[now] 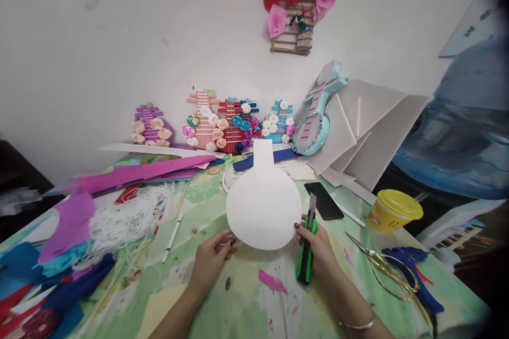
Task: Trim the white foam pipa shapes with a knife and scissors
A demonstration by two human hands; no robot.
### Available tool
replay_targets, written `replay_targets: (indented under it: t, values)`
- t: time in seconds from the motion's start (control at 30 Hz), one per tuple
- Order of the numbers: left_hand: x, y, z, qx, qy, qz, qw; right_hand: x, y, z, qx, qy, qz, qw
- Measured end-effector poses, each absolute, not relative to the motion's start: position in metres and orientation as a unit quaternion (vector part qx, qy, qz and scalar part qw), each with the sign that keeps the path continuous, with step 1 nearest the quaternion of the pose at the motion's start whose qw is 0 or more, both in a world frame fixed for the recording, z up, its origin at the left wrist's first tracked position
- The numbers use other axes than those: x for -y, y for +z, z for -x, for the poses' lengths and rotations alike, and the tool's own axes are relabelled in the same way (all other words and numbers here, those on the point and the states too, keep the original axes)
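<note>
1. A plain white cutout [263, 212] is at the middle of the table, between the two hands: a smooth, broad round body with a short, straight-sided neck pointing away from the person. Its face looks clean and flat, and its lower edge casts a soft shadow.
2. The hands are apart. The left hand [212, 259] has its bent fingertips at the cutout's lower left edge; whether they pinch it cannot be told.
3. The right hand [320, 249] is closed around a green and black knife [304, 262], its metal blade out and pointing up, and its fingers meet the cutout's right edge.
4. Just beyond the knife lies a black phone [324, 201]; a pink scrap [272, 281] lies nearer the person.
5. Farther right stands a yellow tub [397, 214], its side marks too small to read, with gold-handled scissors [392, 274] nearer the person.
6. At the upper right, a wall sheet [463, 32] carries dark, unreadable marks.
</note>
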State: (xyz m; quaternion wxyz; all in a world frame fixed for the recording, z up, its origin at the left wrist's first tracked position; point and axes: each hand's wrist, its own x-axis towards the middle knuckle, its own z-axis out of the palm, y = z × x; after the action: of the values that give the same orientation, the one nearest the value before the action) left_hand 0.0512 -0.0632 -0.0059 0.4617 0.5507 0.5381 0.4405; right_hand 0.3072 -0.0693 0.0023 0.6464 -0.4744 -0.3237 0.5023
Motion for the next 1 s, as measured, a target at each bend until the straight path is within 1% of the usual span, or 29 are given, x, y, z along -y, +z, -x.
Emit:
replay_targets:
  t: [0.07,0.17,0.23,0.3,0.4,0.53,0.63,0.7,0.8,0.87,0.93,1.0]
  values:
    - [0.063,-0.011,-0.049,-0.555,0.437,-0.605,0.367,0.071,0.004,-0.307,0.321,0.498,0.48,0.647]
    - [0.065,-0.012,-0.05,-0.566,0.447,-0.682,0.12,0.073,0.007,-0.306,0.317,0.492,0.491,0.645]
    - [0.068,-0.006,-0.056,-0.523,0.411,-0.746,-0.025,0.072,0.01,-0.305,0.317,0.494,0.498,0.639]
    - [0.069,0.004,-0.064,-0.445,0.354,-0.816,-0.102,0.07,0.015,-0.304,0.321,0.502,0.5,0.628]
    - [0.062,0.023,-0.078,-0.359,0.292,-0.875,-0.142,0.063,0.029,-0.303,0.337,0.522,0.491,0.61]
    - [0.04,0.047,-0.092,-0.284,0.304,-0.882,-0.222,0.047,0.061,-0.303,0.375,0.53,0.464,0.602]
    - [0.025,0.061,-0.102,-0.273,0.338,-0.864,-0.253,0.031,0.092,-0.304,0.416,0.504,0.446,0.612]
    - [0.018,0.07,-0.109,-0.295,0.358,-0.845,-0.267,0.023,0.11,-0.303,0.477,0.439,0.449,0.615]
    - [0.012,0.084,-0.12,-0.361,0.373,-0.808,-0.278,0.019,0.126,-0.297,0.569,0.256,0.494,0.605]
    - [0.011,0.094,-0.126,-0.409,0.372,-0.788,-0.272,0.021,0.125,-0.29,0.634,0.142,0.511,0.564]
    - [0.012,0.101,-0.129,-0.443,0.371,-0.774,-0.262,0.024,0.118,-0.282,0.701,0.073,0.491,0.511]
    - [0.015,0.105,-0.131,-0.462,0.375,-0.762,-0.257,0.027,0.11,-0.275,0.733,0.021,0.467,0.495]
